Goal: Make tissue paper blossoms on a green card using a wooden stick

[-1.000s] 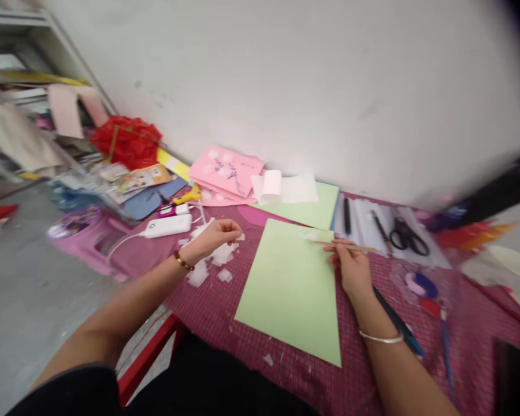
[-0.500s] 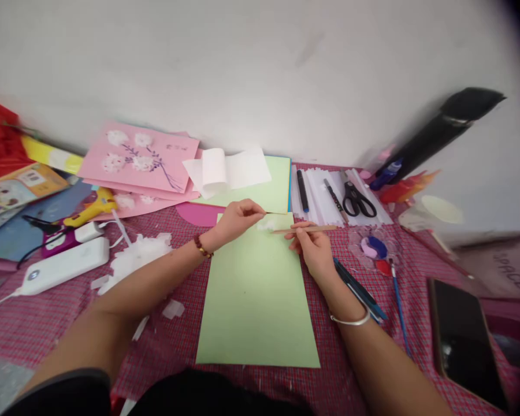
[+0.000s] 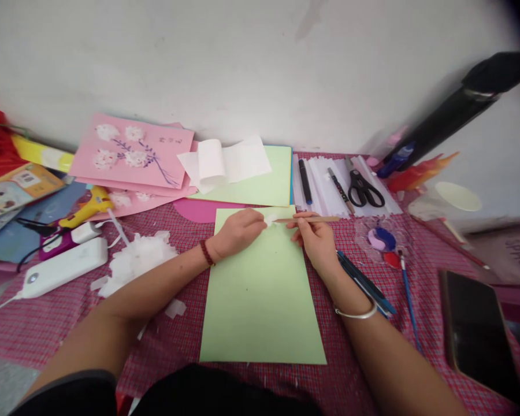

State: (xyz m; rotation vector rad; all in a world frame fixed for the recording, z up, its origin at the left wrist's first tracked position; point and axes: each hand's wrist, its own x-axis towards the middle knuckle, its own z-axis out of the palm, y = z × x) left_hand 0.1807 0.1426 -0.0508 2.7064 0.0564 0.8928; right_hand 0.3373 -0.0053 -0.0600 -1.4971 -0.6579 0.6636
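Wooden stick [image 3: 328,219] pinched in right hand [image 3: 317,238], long axis near-parallel to far edge of green sheet [image 3: 262,306], tip leftward at white scrap [image 3: 270,220]; whether left hand [image 3: 237,232], fingertips partly hidden, grips scrap, I cannot tell.

A table [image 3: 169,352] was covered by a checked cloth [image 3: 335,346]. On the near left of the grip of the right hand [image 3: 316,237], a light green sheet [image 3: 260,300] was laid. Well left of the grip, white paper pieces [image 3: 141,254] were heaped beside a white device [image 3: 65,271]. Right of the grip, a palette [image 3: 363,237], a blue brush [image 3: 409,297] and a phone [image 3: 479,335] were placed; beyond the grip, white strips [image 3: 321,179] were spread.
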